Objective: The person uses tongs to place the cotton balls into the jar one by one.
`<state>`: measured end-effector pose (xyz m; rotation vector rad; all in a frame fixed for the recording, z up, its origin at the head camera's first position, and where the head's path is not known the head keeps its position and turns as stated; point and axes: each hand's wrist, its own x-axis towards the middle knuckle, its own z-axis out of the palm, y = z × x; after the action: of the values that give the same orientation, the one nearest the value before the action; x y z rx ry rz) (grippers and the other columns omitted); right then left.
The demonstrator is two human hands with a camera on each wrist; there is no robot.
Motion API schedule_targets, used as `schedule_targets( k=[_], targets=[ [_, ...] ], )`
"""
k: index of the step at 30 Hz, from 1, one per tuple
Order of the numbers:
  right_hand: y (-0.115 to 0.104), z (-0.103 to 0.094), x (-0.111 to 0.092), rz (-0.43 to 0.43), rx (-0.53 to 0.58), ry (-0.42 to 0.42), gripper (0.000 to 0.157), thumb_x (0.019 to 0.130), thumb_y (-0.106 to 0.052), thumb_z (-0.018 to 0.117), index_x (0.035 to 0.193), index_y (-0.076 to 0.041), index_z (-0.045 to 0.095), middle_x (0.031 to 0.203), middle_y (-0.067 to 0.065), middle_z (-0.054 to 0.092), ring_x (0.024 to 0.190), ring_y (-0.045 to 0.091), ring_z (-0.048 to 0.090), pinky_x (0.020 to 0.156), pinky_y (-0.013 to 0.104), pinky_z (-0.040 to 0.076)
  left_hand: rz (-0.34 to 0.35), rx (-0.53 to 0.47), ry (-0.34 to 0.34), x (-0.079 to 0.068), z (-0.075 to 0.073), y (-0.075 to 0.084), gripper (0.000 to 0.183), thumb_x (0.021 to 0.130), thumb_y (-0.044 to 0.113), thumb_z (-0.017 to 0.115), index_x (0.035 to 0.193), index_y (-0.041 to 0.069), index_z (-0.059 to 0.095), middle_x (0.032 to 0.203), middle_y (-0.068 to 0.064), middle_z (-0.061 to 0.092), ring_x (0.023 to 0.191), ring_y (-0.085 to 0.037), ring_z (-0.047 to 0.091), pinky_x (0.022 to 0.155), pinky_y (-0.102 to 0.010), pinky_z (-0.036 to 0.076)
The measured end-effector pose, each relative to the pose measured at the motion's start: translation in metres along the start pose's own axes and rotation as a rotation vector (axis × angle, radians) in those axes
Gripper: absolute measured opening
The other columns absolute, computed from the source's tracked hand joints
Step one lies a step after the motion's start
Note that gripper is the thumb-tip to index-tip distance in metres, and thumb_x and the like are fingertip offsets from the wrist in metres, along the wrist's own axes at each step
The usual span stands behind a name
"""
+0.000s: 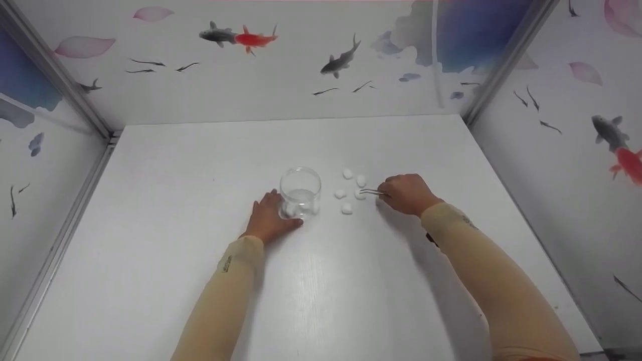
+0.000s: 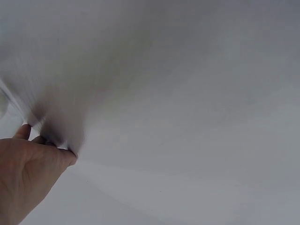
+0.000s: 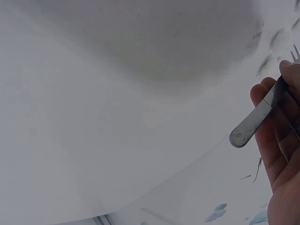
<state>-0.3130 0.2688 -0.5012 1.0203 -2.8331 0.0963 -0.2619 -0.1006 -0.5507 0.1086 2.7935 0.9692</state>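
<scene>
A clear round jar (image 1: pixel 300 193) stands near the middle of the white table, with several white balls that look like cotton balls low inside it. My left hand (image 1: pixel 268 219) holds it at the lower left, thumb along the front and fingers along the side. To its right lie several loose cotton balls (image 1: pixel 347 208) in a small cluster. Metal tweezers (image 1: pixel 372 191) are pinched in my right hand (image 1: pixel 409 194), their prongs pointing left onto the rightmost cotton ball (image 1: pixel 359 194). In the right wrist view, the tweezers' rounded rear end (image 3: pixel 246 132) shows past the fingers.
A white table (image 1: pixel 301 301) spreads around the jar and balls. Upright panels with printed fish and petals, such as the back panel (image 1: pixel 291 75) and the right panel (image 1: pixel 577 155), border it. Metal frame posts (image 1: pixel 511 60) stand at the back corners.
</scene>
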Motion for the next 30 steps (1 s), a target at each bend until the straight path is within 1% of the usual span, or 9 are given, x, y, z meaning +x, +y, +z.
schedule_targets(
  k=[2,7,11,14,19,26,30],
  targets=[
    [0.001,0.000,-0.001,-0.003,-0.002,0.002,0.008,0.088,-0.011,0.075,0.095,-0.010,0.079,0.081,0.002,0.072,0.067,0.018,0.066,0.060,0.039,0.057,-0.008,-0.006,-0.002,0.000,0.001,0.000,0.102,0.078,0.055,0.078,0.153,0.002,0.035,0.162,-0.017,0.024,0.150,-0.032,0.014,0.123,-0.043,-0.001],
    [0.000,-0.001,-0.001,-0.003,-0.003,-0.025,0.006,0.089,-0.012,0.073,0.093,-0.011,0.079,0.080,0.001,0.071,0.068,0.018,0.066,0.059,0.039,0.057,-0.040,-0.035,-0.005,0.001,0.003,-0.002,0.107,0.076,0.058,0.079,0.156,0.005,0.030,0.163,-0.014,0.021,0.151,-0.032,0.011,0.122,-0.043,-0.002],
    [0.000,-0.001,0.000,0.007,-0.001,-0.052,0.007,0.090,-0.014,0.073,0.094,-0.012,0.079,0.082,0.000,0.071,0.069,0.017,0.065,0.060,0.038,0.057,-0.052,-0.035,-0.004,0.001,0.003,-0.002,0.108,0.076,0.058,0.079,0.156,0.006,0.029,0.163,-0.013,0.020,0.151,-0.032,0.010,0.122,-0.044,-0.001],
    [0.000,0.000,0.000,0.008,0.001,-0.064,0.007,0.091,-0.015,0.073,0.095,-0.012,0.079,0.082,0.000,0.071,0.069,0.017,0.065,0.061,0.038,0.057,-0.045,-0.025,-0.003,0.002,0.003,-0.002,0.107,0.076,0.058,0.079,0.156,0.006,0.030,0.163,-0.014,0.021,0.150,-0.032,0.011,0.122,-0.043,-0.001],
    [0.000,0.003,0.000,-0.002,0.007,-0.061,0.009,0.091,-0.014,0.073,0.096,-0.011,0.079,0.083,0.001,0.072,0.071,0.018,0.067,0.063,0.038,0.058,-0.023,-0.013,-0.001,0.001,0.002,-0.001,0.104,0.077,0.057,0.079,0.154,0.004,0.033,0.162,-0.015,0.023,0.150,-0.031,0.013,0.122,-0.042,-0.003],
    [0.002,0.010,0.002,-0.002,0.026,-0.054,0.009,0.089,-0.013,0.074,0.096,-0.010,0.080,0.081,0.002,0.072,0.067,0.017,0.064,0.062,0.039,0.057,-0.014,-0.026,-0.007,-0.003,-0.001,0.004,0.104,0.078,0.054,0.079,0.154,0.002,0.031,0.162,-0.018,0.023,0.150,-0.032,0.013,0.122,-0.042,-0.004],
    [0.001,0.012,0.004,-0.004,0.027,-0.054,0.009,0.089,-0.013,0.073,0.096,-0.010,0.080,0.082,0.002,0.072,0.067,0.016,0.063,0.063,0.038,0.057,-0.011,-0.010,-0.003,-0.004,-0.002,0.003,0.104,0.079,0.054,0.079,0.154,0.002,0.031,0.161,-0.018,0.024,0.150,-0.032,0.015,0.123,-0.043,-0.003]
  ],
)
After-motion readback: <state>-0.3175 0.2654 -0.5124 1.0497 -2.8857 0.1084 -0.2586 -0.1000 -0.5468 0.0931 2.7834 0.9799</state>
